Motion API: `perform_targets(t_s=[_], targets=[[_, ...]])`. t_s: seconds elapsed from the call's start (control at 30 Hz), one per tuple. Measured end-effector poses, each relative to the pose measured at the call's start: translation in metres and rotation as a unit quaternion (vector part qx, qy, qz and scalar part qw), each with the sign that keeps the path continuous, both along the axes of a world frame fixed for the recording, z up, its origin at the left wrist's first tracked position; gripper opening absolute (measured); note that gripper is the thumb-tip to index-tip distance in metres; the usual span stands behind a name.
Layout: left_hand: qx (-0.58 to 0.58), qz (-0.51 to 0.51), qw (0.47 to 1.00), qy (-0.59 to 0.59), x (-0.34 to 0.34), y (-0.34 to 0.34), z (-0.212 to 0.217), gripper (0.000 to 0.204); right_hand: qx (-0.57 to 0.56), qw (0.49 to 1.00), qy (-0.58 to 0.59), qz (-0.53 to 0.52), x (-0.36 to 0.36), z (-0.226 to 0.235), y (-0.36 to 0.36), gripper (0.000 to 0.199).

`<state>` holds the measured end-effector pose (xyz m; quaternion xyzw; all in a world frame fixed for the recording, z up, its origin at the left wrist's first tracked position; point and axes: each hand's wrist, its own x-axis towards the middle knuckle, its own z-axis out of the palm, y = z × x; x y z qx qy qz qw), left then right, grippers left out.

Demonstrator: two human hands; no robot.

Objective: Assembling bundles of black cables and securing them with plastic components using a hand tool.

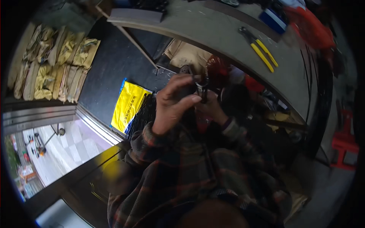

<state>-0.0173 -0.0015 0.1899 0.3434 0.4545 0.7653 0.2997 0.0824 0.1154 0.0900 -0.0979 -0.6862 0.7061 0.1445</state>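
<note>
In front of my chest, both hands meet at a dark metal tool point(201, 88) with prongs or jaws pointing up. My right hand point(213, 109) is closed around its lower part, and something red shows just below, perhaps a handle. My left hand point(171, 100) comes in from the left, thumb and fingers curled toward the tool's upper end. A thin piece may be pinched there, too small and blurred to name. Dark plaid sleeves cover both forearms.
A grey workbench point(197, 26) carries yellow-handled pliers point(262, 57), a blue box point(273, 21) and a red bag point(310, 26). Left are a yellow bag point(130, 104), a bundle of black rods point(143, 117) and stacked brown-paper bundles point(57, 62). A red stool point(346, 140) stands right.
</note>
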Motion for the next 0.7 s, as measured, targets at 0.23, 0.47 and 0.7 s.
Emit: perform_targets(t_s=[0.23, 0.47, 0.7], targets=[[-0.025, -0.006, 1.0, 0.012, 0.028, 0.028, 0.025, 0.022, -0.117, 0.992, -0.032, 0.039, 0.031, 0.027, 0.004, 0.022], [-0.061, 0.016, 0.997, 0.05, 0.041, 0.04, 0.029, 0.02, -0.146, 0.932, 0.288, -0.163, 0.023, 0.088, 0.019, 0.029], [-0.041, 0.043, 0.99, 0.129, 0.039, 0.04, 0.033, 0.03, -0.019, 0.945, 0.271, -0.18, 0.017, 0.102, 0.02, 0.029]])
